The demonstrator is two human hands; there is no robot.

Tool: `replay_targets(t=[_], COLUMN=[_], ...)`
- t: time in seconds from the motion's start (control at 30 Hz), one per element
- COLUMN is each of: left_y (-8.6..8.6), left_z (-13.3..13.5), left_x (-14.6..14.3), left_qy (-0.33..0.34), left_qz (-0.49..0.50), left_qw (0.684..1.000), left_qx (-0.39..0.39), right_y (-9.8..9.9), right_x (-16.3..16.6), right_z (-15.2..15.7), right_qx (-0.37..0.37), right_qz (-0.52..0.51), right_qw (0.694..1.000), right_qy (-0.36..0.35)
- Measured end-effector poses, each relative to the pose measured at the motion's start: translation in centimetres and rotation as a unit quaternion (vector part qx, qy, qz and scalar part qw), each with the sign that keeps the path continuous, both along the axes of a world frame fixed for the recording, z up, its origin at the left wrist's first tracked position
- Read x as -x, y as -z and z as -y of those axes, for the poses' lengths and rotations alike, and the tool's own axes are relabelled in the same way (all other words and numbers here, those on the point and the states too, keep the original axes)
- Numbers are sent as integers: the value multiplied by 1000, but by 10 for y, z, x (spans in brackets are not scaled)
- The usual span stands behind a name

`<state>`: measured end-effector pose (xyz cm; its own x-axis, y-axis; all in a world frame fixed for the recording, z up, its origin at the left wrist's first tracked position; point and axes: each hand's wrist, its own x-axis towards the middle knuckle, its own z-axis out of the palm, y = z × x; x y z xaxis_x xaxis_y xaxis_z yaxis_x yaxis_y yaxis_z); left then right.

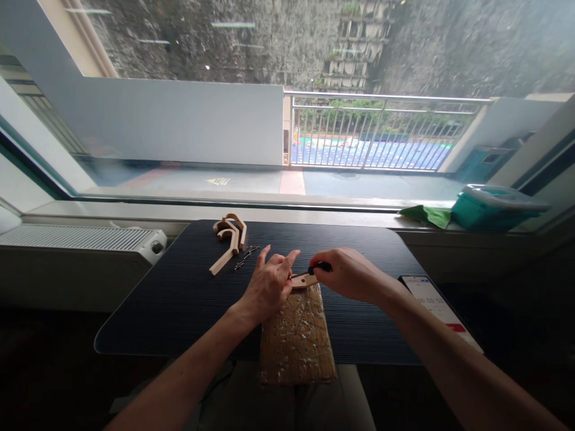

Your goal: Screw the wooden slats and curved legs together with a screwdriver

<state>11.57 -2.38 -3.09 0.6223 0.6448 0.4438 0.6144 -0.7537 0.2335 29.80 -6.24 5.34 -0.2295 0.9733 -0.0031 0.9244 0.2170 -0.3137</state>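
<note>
My right hand (pixel 353 275) is closed around the black handle of a screwdriver (pixel 321 266), whose thin shaft points left along a pale wooden piece (pixel 304 281) with a dark hole in it. The fingers of my left hand (pixel 269 284) pinch at the wooden piece's left end, by the shaft's tip, with some fingers raised. What the tip meets is hidden behind the left fingers. Under the wooden piece lies a brown cardboard slab (pixel 297 341) wrapped in clear tape, reaching over the table's near edge.
On the dark table (pixel 179 305), curved wooden hook pieces (pixel 231 239) lie at the back left beside several small screws (pixel 245 257). A phone (pixel 438 308) showing a timer rests at the right. A teal box (pixel 489 206) and green cloth (pixel 426 215) sit on the windowsill.
</note>
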Motion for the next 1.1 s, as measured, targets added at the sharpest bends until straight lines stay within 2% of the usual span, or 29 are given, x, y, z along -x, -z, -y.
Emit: replay_targets(t=[0.2,0.43,0.57,0.67,0.73,0.87,1.1], left_y=[-1,0,-4,-3,2,18,25], left_z=[0,-2,0,7,12,14,3], left_x=[1,-1,4,17,27,36,33], left_qy=[7,8,17,-19,-57,-76,-85], left_qz=[-6,-5,9,65,109,154,184], left_qw=[1000,1000,1000,997,987,959,945], left_qx=[-2,-7,12,49,106,224,257], right_y=[-4,-13,-19,-25,-29,-35,-42], right_x=[2,7,10,15,19,25,30], right_z=[-2,-5,-12,-16,-18,-19,-23], right_qx=[-14,-35,-36,-21,-3,7,27], right_qz=[29,110,123,127,136,163,194], right_qw=[999,988,982,981,980,974,963], right_qy=[-41,-101,-139,-147,-144,-156,-183])
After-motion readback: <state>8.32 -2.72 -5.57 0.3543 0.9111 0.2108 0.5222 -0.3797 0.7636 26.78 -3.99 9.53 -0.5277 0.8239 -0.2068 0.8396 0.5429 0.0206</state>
